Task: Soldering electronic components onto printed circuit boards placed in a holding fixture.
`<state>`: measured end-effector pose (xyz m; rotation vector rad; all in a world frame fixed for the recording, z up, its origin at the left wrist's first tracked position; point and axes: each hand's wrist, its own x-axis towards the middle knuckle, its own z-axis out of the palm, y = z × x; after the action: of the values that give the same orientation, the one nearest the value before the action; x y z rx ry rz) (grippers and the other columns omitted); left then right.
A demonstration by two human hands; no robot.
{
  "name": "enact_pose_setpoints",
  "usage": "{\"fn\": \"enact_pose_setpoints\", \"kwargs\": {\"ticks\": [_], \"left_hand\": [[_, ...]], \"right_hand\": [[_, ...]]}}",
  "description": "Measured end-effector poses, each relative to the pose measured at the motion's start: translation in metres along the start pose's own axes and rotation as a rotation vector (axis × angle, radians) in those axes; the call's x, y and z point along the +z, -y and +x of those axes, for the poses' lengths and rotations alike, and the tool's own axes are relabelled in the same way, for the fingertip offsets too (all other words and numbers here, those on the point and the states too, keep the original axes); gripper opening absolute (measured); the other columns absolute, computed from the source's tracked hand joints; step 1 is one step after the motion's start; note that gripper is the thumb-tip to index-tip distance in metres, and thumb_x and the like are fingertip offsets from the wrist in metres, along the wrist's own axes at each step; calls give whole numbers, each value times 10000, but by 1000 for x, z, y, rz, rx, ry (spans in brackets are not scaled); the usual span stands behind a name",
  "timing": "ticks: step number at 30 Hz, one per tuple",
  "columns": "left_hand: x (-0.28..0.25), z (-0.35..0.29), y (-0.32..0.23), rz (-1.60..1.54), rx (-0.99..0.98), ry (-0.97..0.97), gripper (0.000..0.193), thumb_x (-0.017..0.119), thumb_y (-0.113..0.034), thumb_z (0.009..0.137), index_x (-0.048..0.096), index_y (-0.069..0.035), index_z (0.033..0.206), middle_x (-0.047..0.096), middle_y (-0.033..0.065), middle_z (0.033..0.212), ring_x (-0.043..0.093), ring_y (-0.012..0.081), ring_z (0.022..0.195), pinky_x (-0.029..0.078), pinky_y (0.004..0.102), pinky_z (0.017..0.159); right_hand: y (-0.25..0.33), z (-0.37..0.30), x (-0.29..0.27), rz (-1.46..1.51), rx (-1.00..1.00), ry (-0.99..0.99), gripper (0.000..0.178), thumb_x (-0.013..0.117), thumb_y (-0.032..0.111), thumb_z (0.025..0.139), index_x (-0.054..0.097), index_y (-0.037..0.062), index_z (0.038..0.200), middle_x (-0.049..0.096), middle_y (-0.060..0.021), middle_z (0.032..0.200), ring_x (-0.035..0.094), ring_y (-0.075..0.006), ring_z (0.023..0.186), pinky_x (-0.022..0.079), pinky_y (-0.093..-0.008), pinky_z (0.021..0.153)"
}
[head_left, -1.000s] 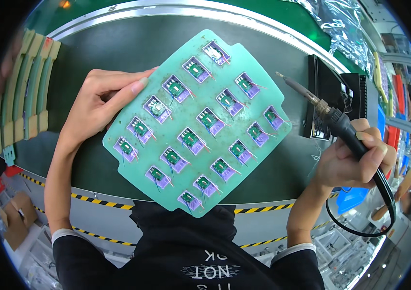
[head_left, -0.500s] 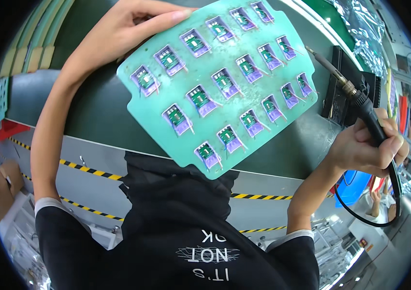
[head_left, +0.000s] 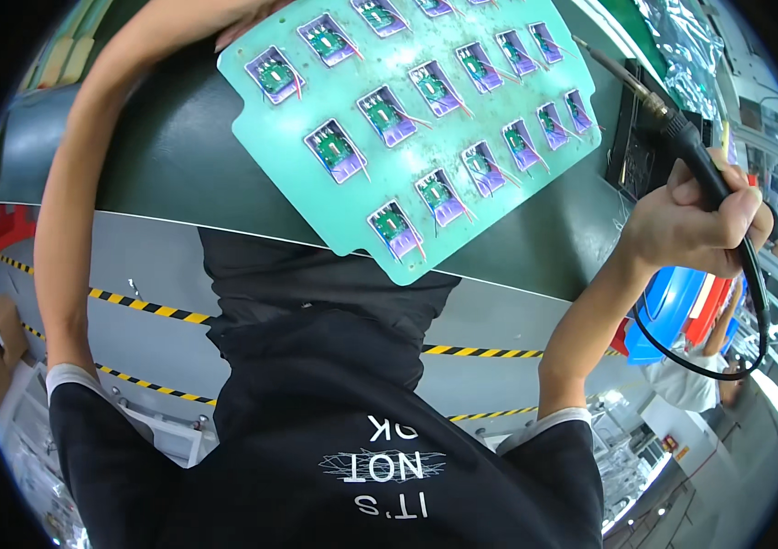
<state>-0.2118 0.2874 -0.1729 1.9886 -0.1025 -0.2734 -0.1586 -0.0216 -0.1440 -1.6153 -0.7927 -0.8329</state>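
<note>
A light-green tray [head_left: 352, 215] lies tilted across the bench, with rows of pockets. Small green circuit boards [head_left: 334, 151] with thin red and blue wires sit in purple housings in these pockets. My left hand [head_left: 224, 16], cut off by the upper edge, holds the tray's far left side; its thumb is out of view. My right hand [head_left: 696, 224] is closed round the black handle of a soldering iron [head_left: 698, 160]. The iron's metal tip points up and left, close to the tray's right edge. Its black cable loops down below the hand.
A black box [head_left: 632, 165] stands on the dark green bench [head_left: 169, 156], right of the tray. Crumpled clear plastic [head_left: 686, 55] lies at the far right. Stacked green trays [head_left: 64, 55] stand far left. Blue and red bins [head_left: 668, 311] and another person [head_left: 691, 380] are at the right.
The tray, bench and left hand have shifted up in the view, and the left hand is now mostly cut off. The right hand with the soldering iron sits slightly higher.
</note>
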Motion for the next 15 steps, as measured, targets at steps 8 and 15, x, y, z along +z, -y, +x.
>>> {"fn": "enact_pose_setpoints", "kwargs": {"ticks": [8,15], "left_hand": [[2,-117,20,63,-56,-572,417,376,-306,952,475,-49,1265,484,-12,726,460,47,496,357,169,445],[91,-172,-15,-460,-259,-517,593,269,-339,951,82,18,1387,594,156,700,589,170,491,503,235,422]], "right_hand": [[10,9,1,45,-56,-2,280,461,186,796,465,-23,609,374,-72,387,319,-99,276,287,-199,277],[20,10,1,121,-24,35,318,455,220,790,453,-16,577,331,-64,364,282,-90,275,256,-203,277]]}}
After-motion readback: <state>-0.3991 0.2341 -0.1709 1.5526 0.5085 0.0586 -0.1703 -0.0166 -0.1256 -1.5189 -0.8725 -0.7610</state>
